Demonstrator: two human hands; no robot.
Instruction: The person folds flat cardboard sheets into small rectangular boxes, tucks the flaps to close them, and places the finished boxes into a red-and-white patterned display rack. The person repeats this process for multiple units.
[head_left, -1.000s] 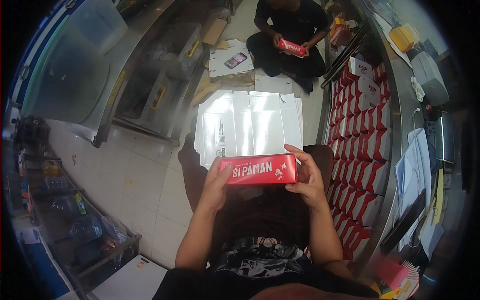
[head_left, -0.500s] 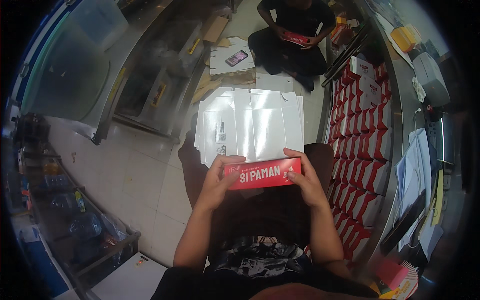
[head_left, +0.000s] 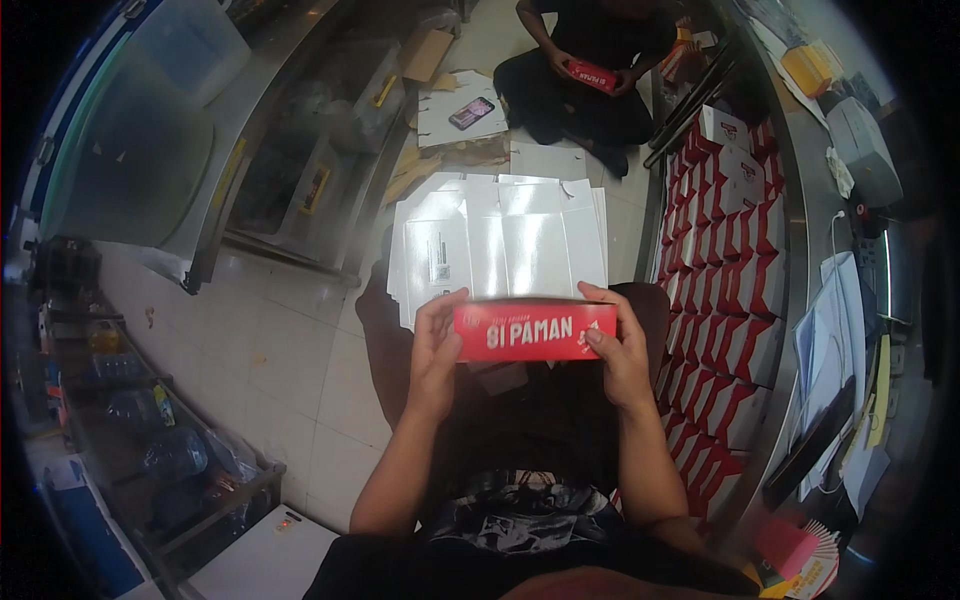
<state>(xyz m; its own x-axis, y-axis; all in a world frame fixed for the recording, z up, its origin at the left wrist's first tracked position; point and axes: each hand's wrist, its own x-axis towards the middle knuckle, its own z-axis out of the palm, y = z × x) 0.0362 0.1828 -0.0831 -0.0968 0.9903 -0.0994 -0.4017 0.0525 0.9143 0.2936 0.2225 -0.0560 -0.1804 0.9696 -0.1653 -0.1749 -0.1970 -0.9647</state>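
Between my two hands I hold a red cardboard box with white lettering and a small picture near its right end. My left hand grips the left end, thumb along the front. My right hand clasps the right end, its thumb on the printed face and fingers behind. The box's far side is hidden from me. Just beyond it lies a stack of flat white cardboard blanks, glossy and creased, in front of my crossed legs.
Across from me a person in dark clothes sits on the floor holding a similar red box. A phone lies on white card. Rows of red-and-white folded boxes fill the right side. A metal shelf stands left, bottles nearer.
The red box has risen slightly away from me and to the right, its front face tilting. My left fingers have shifted round its left end. The other person's box has moved slightly.
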